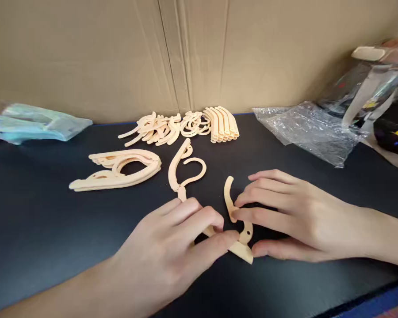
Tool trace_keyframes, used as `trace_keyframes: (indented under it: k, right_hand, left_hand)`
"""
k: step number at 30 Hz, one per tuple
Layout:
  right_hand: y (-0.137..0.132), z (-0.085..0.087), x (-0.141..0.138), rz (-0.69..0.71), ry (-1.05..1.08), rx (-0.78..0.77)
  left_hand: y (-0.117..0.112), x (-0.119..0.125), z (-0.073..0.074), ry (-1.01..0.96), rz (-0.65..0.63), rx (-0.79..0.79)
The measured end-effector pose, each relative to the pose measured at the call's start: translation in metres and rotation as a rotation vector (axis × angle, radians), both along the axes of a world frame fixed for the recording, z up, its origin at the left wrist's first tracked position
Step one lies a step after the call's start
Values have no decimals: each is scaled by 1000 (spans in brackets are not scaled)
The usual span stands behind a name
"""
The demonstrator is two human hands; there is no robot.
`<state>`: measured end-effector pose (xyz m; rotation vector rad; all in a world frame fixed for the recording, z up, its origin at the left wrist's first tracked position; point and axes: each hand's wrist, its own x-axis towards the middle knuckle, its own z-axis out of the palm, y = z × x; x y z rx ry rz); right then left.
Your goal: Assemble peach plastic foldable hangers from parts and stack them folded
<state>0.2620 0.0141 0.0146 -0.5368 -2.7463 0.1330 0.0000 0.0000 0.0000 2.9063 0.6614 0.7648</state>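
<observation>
A cream plastic hanger (175, 172) lies aslant on the black table (36, 229), in front of the person and partly under the left hand (179, 243); its far arm is smooth and gently bowed, with a small rounded lobe at the end; a slim open hook (204, 170) curls to the right from the middle joint; the near arm runs beneath the fingers to a pointed tip, beside a curved lobe with a small dark hole. The left thumb and forefinger are closed on this near arm; the right hand (285, 212) is loosely spread, its thumb apart from the forefinger and near the tip, its fingertips touching a short curved strip (228, 190); whether they grip it I cannot tell. To the left lie folded hangers (132, 181), stacked; behind are a pile of loose hanger parts (159, 130), hooks (189, 123) and a neat row of curved arms (222, 126); clear plastic (305, 128) lies crumpled at the right.
</observation>
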Motion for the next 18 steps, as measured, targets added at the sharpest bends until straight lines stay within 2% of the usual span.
trace_keyframes:
  k: [9,15,18]
  right_hand:
    - [0,-2,-3,66,15,-71]
    - [-2,-4,-5,60,33,-35]
    - [-5,-2,-5,25,33,-80]
  left_hand:
    - [4,2,-1,-38,-108,-81]
    - [4,1,2,-45,-97,-143]
    - [6,1,3,-110,-15,-260]
